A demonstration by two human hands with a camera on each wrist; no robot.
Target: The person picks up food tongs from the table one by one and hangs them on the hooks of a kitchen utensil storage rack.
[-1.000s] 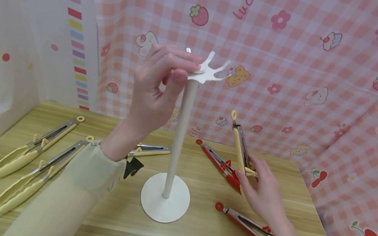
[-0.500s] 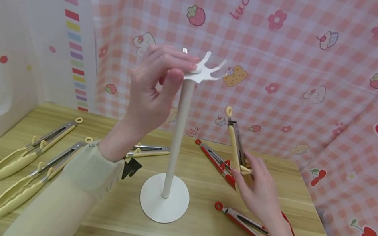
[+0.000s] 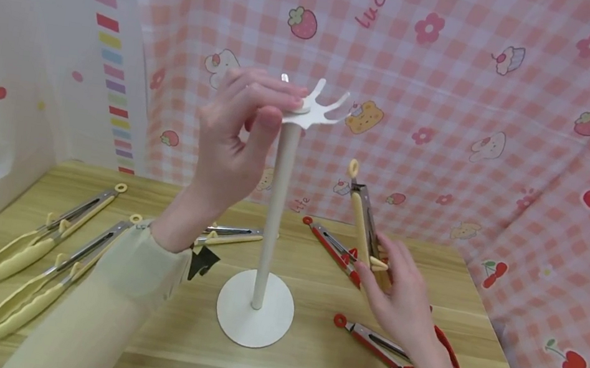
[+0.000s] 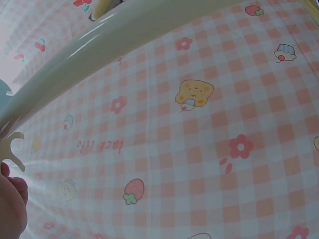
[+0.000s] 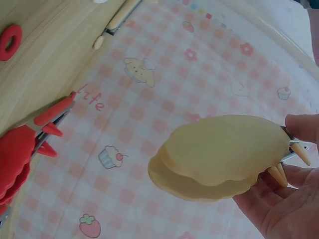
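Observation:
A white stand (image 3: pixel 276 206) with a round base and curved hooks at its top stands upright mid-table. At its head, my left hand (image 3: pixel 237 132) holds on, fingers over the top and thumb at the side. The pole (image 4: pixel 124 40) crosses the left wrist view, where only part of that hand shows at the lower left. To the right of the stand, my right hand (image 3: pixel 404 294) grips cream-yellow tongs (image 3: pixel 362 218) between thumb and fingers, ring end up. The right wrist view shows their scalloped heads (image 5: pixel 224 149) close together, pointing away from the hand.
Two cream-yellow tongs (image 3: pixel 53 232) lie at the table's left, and another pair (image 3: pixel 233 237) lies behind the pole. Red tongs (image 3: pixel 331 246) lie behind my right hand; more red tongs (image 3: pixel 375 341) are partly under that forearm. A checked cloth (image 3: pixel 453 105) hangs behind the table.
My right hand has shifted slightly left with the yellow tongs, closer to the stand. The left hand stays at the stand's head. The whole head view has drifted a little.

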